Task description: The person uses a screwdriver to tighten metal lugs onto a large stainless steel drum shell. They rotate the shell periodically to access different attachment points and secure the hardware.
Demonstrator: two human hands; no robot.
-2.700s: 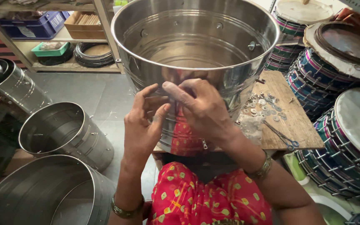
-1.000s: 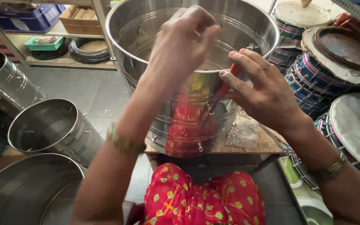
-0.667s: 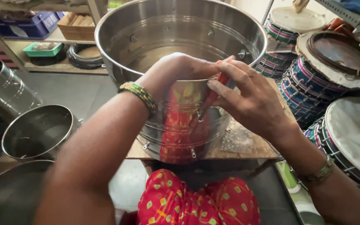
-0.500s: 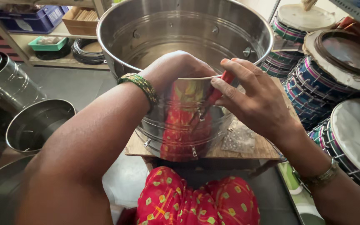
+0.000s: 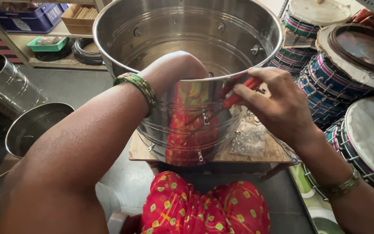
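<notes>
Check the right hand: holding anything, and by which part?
Yes. The right hand holds a red-handled tool by its handle, tip against the outer wall of the steel drum shell.

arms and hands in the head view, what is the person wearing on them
Both forearms are bare, with no sleeves and no gloves. The left wrist carries a stack of thin green and gold bangles. The right wrist carries a duller, gold-toned bangle. No rings show on the right hand; the left hand is mostly hidden.

Steel shell point(image 5: 187, 47) sits on wooden board point(image 5: 256, 151), centre. Finished drums point(image 5: 347, 65) stacked right. Open cylinders point(image 5: 31, 125) on floor left. Shelf point(image 5: 44, 43) behind, far left.
</notes>
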